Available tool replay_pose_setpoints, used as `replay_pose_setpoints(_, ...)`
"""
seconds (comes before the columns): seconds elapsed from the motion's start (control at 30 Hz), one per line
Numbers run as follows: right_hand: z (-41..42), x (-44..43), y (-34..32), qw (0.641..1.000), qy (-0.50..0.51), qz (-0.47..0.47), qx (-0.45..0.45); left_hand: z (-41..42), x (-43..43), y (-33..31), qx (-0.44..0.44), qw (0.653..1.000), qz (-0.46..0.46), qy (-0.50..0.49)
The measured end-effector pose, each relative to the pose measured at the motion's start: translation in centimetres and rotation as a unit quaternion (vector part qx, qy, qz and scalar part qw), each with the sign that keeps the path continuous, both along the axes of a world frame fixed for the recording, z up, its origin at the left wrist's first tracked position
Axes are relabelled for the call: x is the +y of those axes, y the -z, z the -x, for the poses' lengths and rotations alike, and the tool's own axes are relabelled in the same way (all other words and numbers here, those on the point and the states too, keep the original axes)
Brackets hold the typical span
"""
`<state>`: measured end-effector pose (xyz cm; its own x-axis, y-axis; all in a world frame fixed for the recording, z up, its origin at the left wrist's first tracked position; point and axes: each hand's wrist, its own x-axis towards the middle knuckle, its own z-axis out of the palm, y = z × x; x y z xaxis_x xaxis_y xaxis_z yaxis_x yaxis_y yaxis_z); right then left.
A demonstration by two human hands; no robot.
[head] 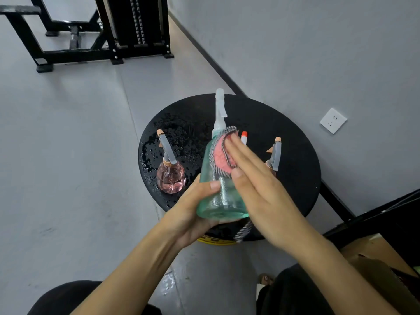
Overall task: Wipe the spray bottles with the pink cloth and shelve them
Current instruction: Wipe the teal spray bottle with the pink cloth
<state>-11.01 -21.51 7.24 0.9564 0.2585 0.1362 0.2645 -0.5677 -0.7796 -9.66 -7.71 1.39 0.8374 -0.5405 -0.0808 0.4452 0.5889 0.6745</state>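
Observation:
My left hand [193,212] grips the base of a teal spray bottle [218,192] held above a round black table [295,155]. Flat, straight fingers of my right hand [256,185] press the pink cloth [221,155] with striped edging against the bottle's upper side. A pink spray bottle [171,176] stands on the wet left part of the table. Behind my right hand a grey sprayer head [275,153] of another bottle and an orange-tipped nozzle [243,137] stick up; their bodies are hidden.
Water drops cover the table's left side. A black metal gym frame [95,48] stands on the grey floor at the back. A grey wall with a white socket [333,120] runs on the right. A dark shelf edge [386,208] and cardboard [375,253] sit at lower right.

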Motion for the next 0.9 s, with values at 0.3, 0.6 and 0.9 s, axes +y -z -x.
replay_pose_setpoints(0.3,-1.1,0.5,-0.5,0.997,0.023,0.067,-0.031,0.2,-0.2,-0.1,0.016,0.999,-0.032,0.026)
replay_pose_setpoints(0.6,-1.2,0.7,-1.1,0.996,0.024,0.072,-0.040,0.6,0.2,0.1,-0.026,0.998,-0.046,0.020)
replay_pose_setpoints(0.9,1.0,1.6,-1.0,0.988,0.012,0.118,-0.103,0.5,0.2,-0.1,-0.035,0.999,-0.029,0.012)
